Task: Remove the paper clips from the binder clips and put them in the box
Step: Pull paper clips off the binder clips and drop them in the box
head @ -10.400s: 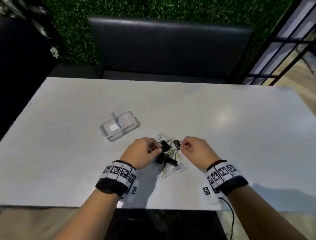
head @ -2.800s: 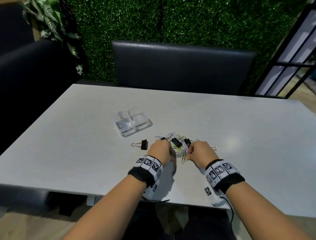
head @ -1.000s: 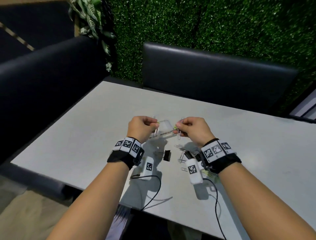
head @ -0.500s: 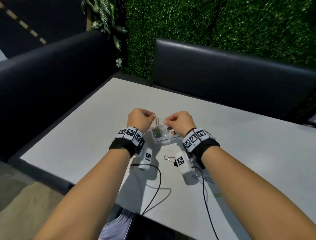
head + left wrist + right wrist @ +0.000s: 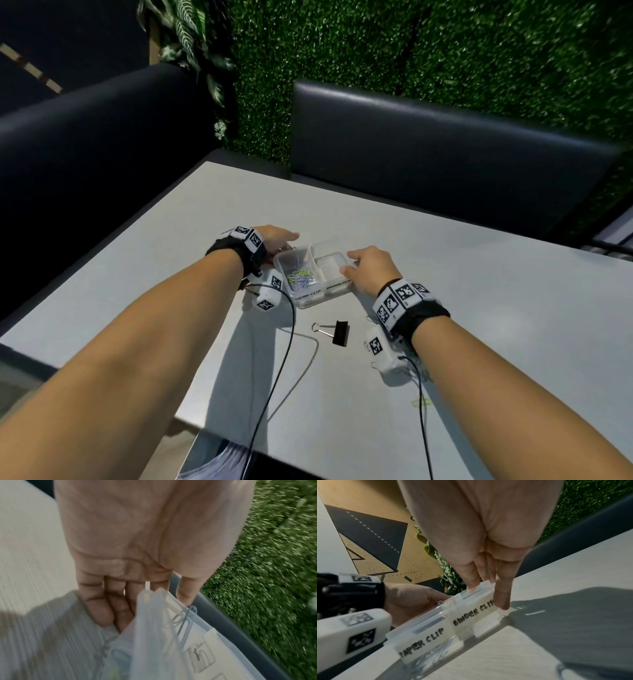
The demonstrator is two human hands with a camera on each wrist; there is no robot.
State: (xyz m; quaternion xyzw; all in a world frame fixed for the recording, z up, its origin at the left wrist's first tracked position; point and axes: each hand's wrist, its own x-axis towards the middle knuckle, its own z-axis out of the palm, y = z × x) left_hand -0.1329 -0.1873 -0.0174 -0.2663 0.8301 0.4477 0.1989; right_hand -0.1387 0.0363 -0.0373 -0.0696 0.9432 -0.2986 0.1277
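A clear two-part box (image 5: 310,297) stands on the table, labelled "PAPER CLIP" and "BINDER CLIP" (image 5: 471,615). Several coloured paper clips (image 5: 300,277) lie in its left part; the right part looks bare. My left hand (image 5: 279,238) lies against the box's left end with fairly straight fingers (image 5: 102,609), and a paper clip (image 5: 183,620) shows blurred at the box wall (image 5: 154,635). My right hand (image 5: 352,265) pinches the right end, thumb on the rim and a fingertip (image 5: 502,604) down the end wall. A black binder clip (image 5: 339,332) lies just in front of the box.
One yellow-green paper clip (image 5: 419,402) lies on the white table (image 5: 479,308) by my right forearm. Wrist camera cables (image 5: 284,342) trail toward the near edge. Black benches (image 5: 445,150) line the far and left sides, with a green hedge wall behind.
Both hands held paper clips over the box half a second ago. Now the clips are gone from the fingers and the hands have spread to the box's two ends.
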